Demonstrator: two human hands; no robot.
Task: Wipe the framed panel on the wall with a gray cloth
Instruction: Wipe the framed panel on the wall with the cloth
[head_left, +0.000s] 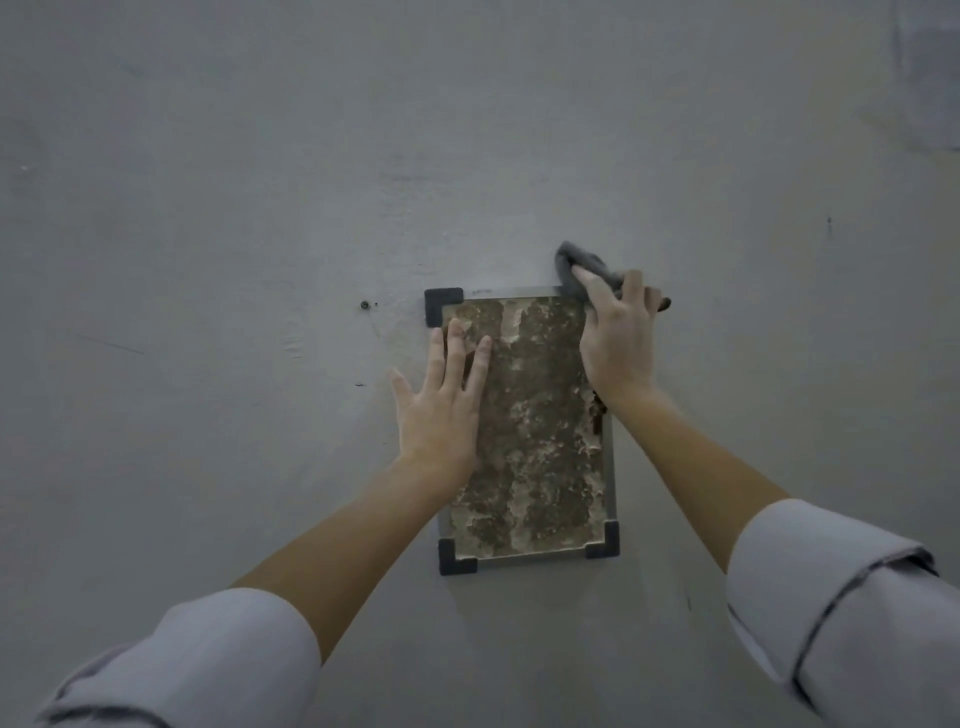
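Head view, both bare forearms raised to the wall (260, 208), pale sleeves (208, 665) rolled back near the elbows. Left grip (441, 410) wide, fingers straight and spread, laid flat over the left edge of the framed panel (540, 441), fingertips near its upper left corner. Right grip (618, 338) at the panel's upper right corner, fingers curled round a bunched gray cloth (582, 262). Cloth pressed against the frame's top right corner and the wall just above, bulging out above and right of the knuckles. Panel upright, mottled brown, dark caps (443, 305) on the three visible corners.
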